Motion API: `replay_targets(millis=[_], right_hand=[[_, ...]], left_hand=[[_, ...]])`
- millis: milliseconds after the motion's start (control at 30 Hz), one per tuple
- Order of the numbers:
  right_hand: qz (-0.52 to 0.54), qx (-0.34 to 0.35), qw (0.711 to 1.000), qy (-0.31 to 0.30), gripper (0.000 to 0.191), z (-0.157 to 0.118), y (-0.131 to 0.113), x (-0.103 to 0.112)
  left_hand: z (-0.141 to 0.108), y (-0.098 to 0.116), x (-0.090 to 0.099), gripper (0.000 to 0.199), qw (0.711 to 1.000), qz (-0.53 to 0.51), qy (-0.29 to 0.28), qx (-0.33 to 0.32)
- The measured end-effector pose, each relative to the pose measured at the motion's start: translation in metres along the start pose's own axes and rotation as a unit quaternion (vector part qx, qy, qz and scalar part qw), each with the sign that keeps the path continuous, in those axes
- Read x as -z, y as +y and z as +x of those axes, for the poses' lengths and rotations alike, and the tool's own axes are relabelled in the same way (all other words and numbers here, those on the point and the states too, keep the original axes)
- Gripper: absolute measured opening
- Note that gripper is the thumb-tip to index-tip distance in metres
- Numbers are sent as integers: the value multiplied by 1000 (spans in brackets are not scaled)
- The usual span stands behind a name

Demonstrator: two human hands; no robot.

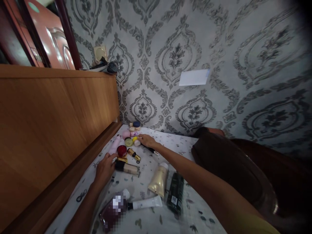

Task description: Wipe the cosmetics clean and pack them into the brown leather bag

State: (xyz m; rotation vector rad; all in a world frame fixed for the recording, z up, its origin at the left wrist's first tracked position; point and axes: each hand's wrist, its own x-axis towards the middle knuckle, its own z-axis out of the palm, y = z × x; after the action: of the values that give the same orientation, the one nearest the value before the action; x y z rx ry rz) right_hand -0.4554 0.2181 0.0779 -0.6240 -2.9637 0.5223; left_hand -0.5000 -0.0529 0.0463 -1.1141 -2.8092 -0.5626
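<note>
Beige, slim, black-capped bottle (128,167) lies flat, likely for stability; I can't tell whether my left hand (105,166) or right hand (147,140) pinches anything.

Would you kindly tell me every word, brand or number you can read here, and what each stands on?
No word, brand or number is legible.
Black-capped bottle by the left hand: any print is too small.
White tube: dark print, too blurred.
Dark bottle: code-like square on a white label, unreadable.
Purple bottle: label pixelated.
</note>
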Motion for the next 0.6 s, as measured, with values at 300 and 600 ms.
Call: replay_targets(millis=[300,600], right_hand=[[9,21,1000,2,42,-3,-20,-11],[81,50,991,93,37,-56,-20,14]], left_hand=[[-1,-4,-3,31,1000,-6,15,-13],[0,-9,-4,34,998,-58,20,-10]])
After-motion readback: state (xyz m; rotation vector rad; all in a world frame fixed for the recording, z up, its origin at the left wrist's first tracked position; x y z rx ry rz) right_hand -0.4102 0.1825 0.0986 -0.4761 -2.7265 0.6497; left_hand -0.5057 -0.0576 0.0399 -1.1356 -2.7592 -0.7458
